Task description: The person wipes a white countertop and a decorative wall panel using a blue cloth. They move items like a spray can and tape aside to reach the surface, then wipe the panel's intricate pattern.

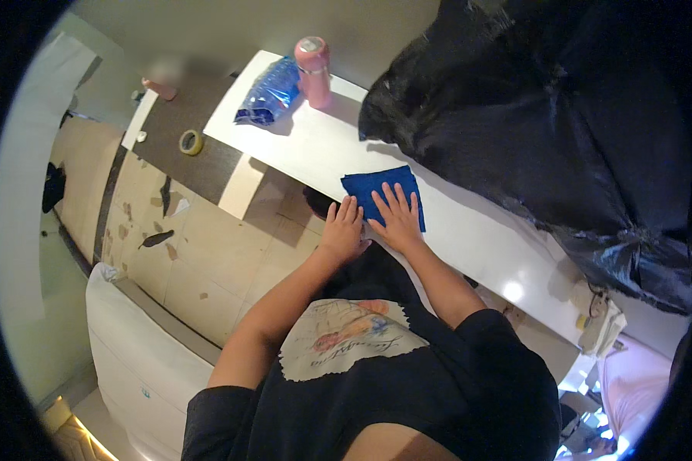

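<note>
A folded blue cloth (364, 185) lies on the white tabletop (467, 242) in front of me. Flat on its right part rests my right hand (399, 222), fingers spread and holding nothing. My left hand (343, 227) is at the cloth's lower left corner, by the table's front edge. Its fingers point away from me, and its palm and thumb side are partly hidden, so whether it pinches the fabric does not show.
A pink bottle (317, 80) and a blue plastic packet (270, 95) stand at the table's far left. Large black plastic sheeting (530, 127) bulges over the back edge. A tape roll (191, 142) sits on a brown surface; scraps (157, 238) litter the tiled floor.
</note>
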Tool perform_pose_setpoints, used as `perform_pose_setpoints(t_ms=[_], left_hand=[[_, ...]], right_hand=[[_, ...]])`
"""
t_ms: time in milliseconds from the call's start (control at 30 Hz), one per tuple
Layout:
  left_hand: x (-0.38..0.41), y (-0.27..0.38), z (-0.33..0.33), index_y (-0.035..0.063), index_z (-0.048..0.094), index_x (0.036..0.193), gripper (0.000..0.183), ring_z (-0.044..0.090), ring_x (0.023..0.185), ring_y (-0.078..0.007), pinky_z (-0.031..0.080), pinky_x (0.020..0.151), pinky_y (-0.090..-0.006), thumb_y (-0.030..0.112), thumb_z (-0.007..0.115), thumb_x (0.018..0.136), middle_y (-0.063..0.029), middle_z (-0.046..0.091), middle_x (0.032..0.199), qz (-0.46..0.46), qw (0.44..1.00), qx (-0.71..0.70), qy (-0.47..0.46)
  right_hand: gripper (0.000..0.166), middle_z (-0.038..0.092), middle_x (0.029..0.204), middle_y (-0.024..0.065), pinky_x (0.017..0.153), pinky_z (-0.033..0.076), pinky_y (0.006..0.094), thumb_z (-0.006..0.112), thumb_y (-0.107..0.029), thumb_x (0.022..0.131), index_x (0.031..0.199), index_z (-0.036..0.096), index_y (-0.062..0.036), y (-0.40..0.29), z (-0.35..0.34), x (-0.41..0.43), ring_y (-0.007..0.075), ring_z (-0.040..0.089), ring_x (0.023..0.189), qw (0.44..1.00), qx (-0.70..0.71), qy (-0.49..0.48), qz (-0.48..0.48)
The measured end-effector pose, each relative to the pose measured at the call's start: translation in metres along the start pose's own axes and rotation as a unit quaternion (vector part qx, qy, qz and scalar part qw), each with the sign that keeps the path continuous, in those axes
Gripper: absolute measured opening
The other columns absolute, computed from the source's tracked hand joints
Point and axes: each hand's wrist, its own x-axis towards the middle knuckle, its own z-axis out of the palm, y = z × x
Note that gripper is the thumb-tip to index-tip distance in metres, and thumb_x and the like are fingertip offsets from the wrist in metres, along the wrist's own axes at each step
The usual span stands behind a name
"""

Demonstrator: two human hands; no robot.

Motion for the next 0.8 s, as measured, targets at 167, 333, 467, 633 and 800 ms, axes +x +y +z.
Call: perform_pose_setpoints(t_ms=[167, 333, 467, 633, 800], left_hand=[[0.006, 0.042, 0.019, -0.0007, 0.044, 0.148, 0.090, 0.022, 0.152, -0.0356, 0.018, 0.122, -0.0542, 0.053, 0.071, 0.080, -0.0221, 0.029, 0.161, 0.068, 0.997, 0.018, -0.012], [-0.001, 0.053, 0.028, 0.0048, 0.031, 0.156, 0.101, 0.016, 0.154, -0.0333, 0.009, 0.123, -0.0548, 0.056, 0.072, 0.080, -0.0169, 0.020, 0.166, 0.053, 0.995, 0.065, -0.045], [0.004, 0.056, 0.037, 0.0046, 0.034, 0.155, 0.103, 0.019, 0.153, -0.0326, 0.012, 0.122, -0.0544, 0.056, 0.075, 0.076, -0.0161, 0.022, 0.165, 0.021, 0.998, 0.059, -0.008], [0.019, 0.076, 0.025, -0.0017, 0.037, 0.152, 0.099, 0.017, 0.153, -0.0348, 0.015, 0.122, -0.0551, 0.055, 0.072, 0.079, -0.0221, 0.021, 0.164, -0.029, 0.996, 0.078, -0.046], [0.020, 0.099, 0.011, -0.0034, 0.036, 0.151, 0.096, 0.019, 0.153, -0.0342, 0.018, 0.121, -0.0538, 0.053, 0.071, 0.082, -0.0216, 0.023, 0.163, -0.066, 0.993, 0.077, -0.056]], right_hand=[[0.077, 0.018, 0.167, 0.0092, 0.119, 0.008, 0.0636, 0.066, -0.043, 0.091, 0.158, 0.032, -0.0241, 0.018, 0.000, -0.061, 0.0351, 0.012, 0.154, 0.998, -0.016, -0.025, 0.057], [0.093, 0.011, 0.169, 0.0112, 0.118, 0.005, 0.0661, 0.074, -0.043, 0.083, 0.160, 0.026, -0.0238, 0.025, 0.004, -0.053, 0.0380, 0.007, 0.155, 0.996, -0.019, -0.027, 0.080], [0.108, 0.004, 0.169, 0.0103, 0.118, 0.003, 0.0667, 0.082, -0.042, 0.073, 0.161, 0.022, -0.0239, 0.026, -0.008, -0.015, 0.0385, 0.000, 0.155, 0.992, -0.029, -0.099, 0.068], [0.104, -0.002, 0.170, 0.0082, 0.120, -0.002, 0.0650, 0.077, -0.045, 0.079, 0.162, 0.018, -0.0248, 0.026, -0.010, -0.015, 0.0364, -0.005, 0.155, 0.990, -0.043, -0.123, 0.060], [0.099, 0.010, 0.169, 0.0067, 0.121, 0.003, 0.0610, 0.078, -0.044, 0.080, 0.160, 0.023, -0.0238, 0.053, -0.013, -0.057, 0.0317, 0.005, 0.156, 0.999, 0.025, -0.044, 0.013]])
